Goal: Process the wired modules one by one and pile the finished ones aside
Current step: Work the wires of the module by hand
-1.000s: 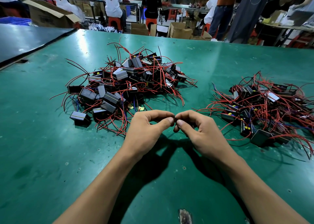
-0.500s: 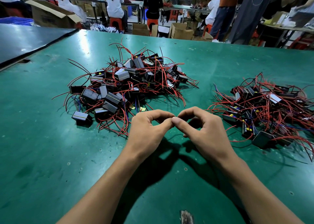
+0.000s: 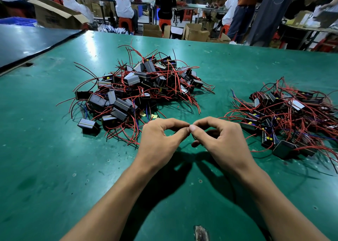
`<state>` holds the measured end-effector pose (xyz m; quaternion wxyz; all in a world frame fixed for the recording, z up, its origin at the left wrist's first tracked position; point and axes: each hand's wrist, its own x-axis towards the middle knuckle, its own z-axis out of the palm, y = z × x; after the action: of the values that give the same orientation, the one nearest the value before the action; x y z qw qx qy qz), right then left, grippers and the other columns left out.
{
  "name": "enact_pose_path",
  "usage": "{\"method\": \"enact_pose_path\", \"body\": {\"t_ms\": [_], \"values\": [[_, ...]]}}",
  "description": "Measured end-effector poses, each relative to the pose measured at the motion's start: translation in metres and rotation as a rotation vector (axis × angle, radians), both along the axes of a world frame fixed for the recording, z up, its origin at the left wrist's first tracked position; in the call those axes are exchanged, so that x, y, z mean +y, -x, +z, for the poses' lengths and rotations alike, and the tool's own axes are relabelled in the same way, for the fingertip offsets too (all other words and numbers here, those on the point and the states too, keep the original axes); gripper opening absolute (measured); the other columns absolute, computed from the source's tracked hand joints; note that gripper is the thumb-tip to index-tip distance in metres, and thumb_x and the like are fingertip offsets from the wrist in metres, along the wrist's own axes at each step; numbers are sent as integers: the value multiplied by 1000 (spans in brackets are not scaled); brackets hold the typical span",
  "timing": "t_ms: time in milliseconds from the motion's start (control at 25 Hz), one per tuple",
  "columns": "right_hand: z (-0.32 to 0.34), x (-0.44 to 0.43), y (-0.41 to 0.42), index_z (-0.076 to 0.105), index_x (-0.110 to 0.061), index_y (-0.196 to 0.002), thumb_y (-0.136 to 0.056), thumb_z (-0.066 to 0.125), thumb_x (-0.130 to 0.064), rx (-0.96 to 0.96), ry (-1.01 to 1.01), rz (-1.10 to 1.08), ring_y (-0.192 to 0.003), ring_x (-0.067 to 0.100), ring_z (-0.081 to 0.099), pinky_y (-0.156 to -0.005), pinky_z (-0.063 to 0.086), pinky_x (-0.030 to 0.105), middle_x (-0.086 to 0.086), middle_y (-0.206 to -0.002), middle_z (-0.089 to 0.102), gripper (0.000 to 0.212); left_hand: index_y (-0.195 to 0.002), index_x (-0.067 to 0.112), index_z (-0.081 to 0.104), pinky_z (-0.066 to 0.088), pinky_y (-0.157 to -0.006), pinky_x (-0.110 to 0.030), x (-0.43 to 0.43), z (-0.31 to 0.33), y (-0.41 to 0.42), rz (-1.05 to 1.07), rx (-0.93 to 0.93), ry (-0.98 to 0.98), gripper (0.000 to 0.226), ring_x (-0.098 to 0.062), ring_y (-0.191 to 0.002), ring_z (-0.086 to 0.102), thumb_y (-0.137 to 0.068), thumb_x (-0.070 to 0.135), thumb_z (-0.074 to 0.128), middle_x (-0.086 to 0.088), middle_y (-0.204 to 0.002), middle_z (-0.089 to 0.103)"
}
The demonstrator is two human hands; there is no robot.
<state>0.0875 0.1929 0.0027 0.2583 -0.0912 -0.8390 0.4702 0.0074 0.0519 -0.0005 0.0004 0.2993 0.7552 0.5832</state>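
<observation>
Left hand [image 3: 161,140], right hand [image 3: 221,140]: our thumb-forefinger tips pinched together; held item too small to tell. Larger pile [image 3: 139,89] beyond-left of grip and smaller pile [image 3: 285,111] right of it, which we judge keeps done and pending apart.

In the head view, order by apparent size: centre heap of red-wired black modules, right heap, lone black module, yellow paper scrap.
Centre heap of red-wired black modules
right heap, cut by the frame edge, so these two are unsure
lone black module
yellow paper scrap
</observation>
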Motion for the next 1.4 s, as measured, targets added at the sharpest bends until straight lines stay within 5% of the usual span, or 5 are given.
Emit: {"method": "enact_pose_path", "body": {"t_ms": [360, 520, 880, 1120, 1400], "values": [[-3, 6, 1, 75, -17, -94, -89, 73, -11, -14, -123, 46, -61, 4, 70, -58, 43, 9, -14, -73, 73, 8, -89, 21, 79, 51, -84, -38, 2, -6, -1, 62, 213, 88, 10, -7, -81, 64, -80, 17, 80, 25, -75, 58], [-6, 8, 2, 73, -18, -94, -90, 72, -9, 25, -286, 61, -65, 10, 68, -65, 51, 21, -8, -80, 71, 10, -90, 22, 79, 50, -85, -50, 1, -7, -1, 67, 276, 119, 10, -13, -83, 64, -80, 21, 79, 27, -72, 55], [-11, 12, 3, 58, -14, -102, -97, 58, -12, -76, -705, 37, -74, 29, 55, -72, 45, 41, 0, -95, 58, 5, -88, 25, 79, 46, -90, -43, 3, -8, 3, 13, 178, 159, 6, -9, -90, 59, -82, 23, 78, 22, -73, 63], [-9, 13, 4, 61, -12, -96, -82, 59, -7, 14, -985, 4, -63, 29, 51, -69, 33, 30, 5, -90, 61, 14, -79, 21, 77, 51, -83, -34, 3, -5, 6, -25, 24, 140, 3, -8, -79, 66, -81, 19, 77, 8, -70, 73], [-8, 16, 2, 68, -20, -87, -90, 72, -19, 3, -276, 17, -67, 9, 59, -66, 47, 22, -9, -75, 66, 6, -79, 24, 78, 49, -82, -34, 5, -9, -2, 81, 109, 78, 3, -5, -81, 62, -79, 20, 79, 17, -70, 66]]}}
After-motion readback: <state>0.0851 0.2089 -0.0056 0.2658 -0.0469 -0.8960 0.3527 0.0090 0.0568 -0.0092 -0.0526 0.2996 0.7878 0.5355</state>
